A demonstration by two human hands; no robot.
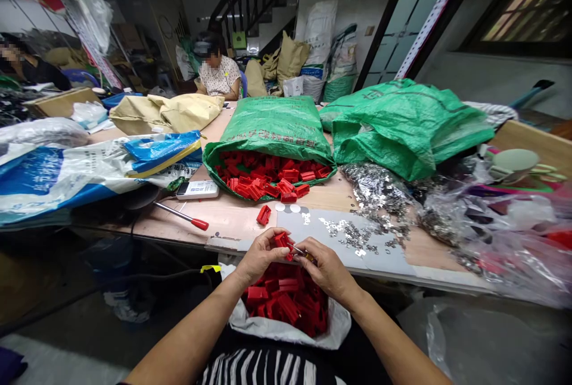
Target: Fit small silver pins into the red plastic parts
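Note:
My left hand (264, 252) pinches a red plastic part (282, 243) just above the table's near edge. In my right hand (325, 267) is a screwdriver (306, 256) with an amber-looking handle, its metal shaft pointing left at the red part. Whether the tip touches the part or sits inside it, I cannot tell. Below both hands, a white sack (342, 322) on my lap is filled with more red parts (290, 298). A single red part (263, 215) lies on the table beyond my left hand.
A green woven sack (274, 123) spills red parts at the table's middle. Small metal pieces (357, 236) are scattered on a grey sheet (313, 224) to the right. At left lie a red-handled tool (199, 224) and a white device (198, 189). A person (218, 75) sits across the table.

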